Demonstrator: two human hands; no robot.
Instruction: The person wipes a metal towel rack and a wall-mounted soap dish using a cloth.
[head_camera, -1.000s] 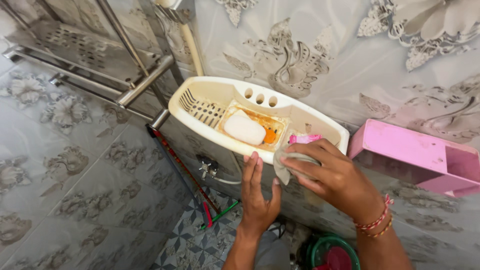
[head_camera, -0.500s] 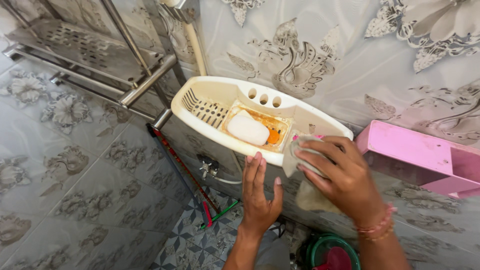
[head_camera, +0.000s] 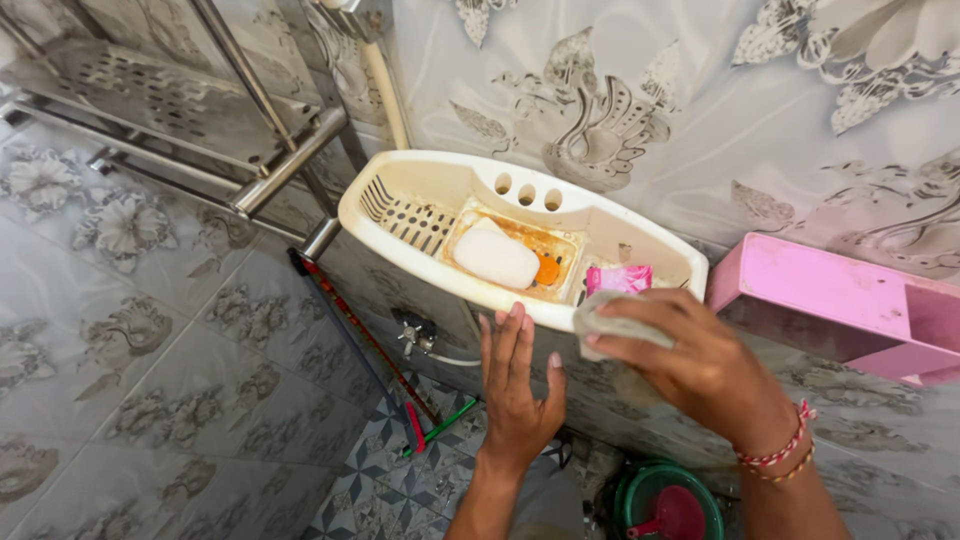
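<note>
The right hand (head_camera: 700, 365) gripped what looked like a pale cloth (head_camera: 612, 328), best pressed firmly along the cream plastic soap tray (head_camera: 560, 310); the flat, open left hand (head_camera: 520, 385) steadied underneath.

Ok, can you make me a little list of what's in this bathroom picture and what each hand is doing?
Place: tiled bathroom corner, patterned wall tiles
Shelf: cream plastic soap rack fixed to the wall
In the shelf: white soap bar on an orange-stained tray; pink packet in the next compartment
Left hand: flat, fingers up, touching the rack's front edge from below
Right hand: pressing a pale cloth on the rack's front rim
Nearby: pink shelf to the right, steel rack to the left, green bucket below
</note>
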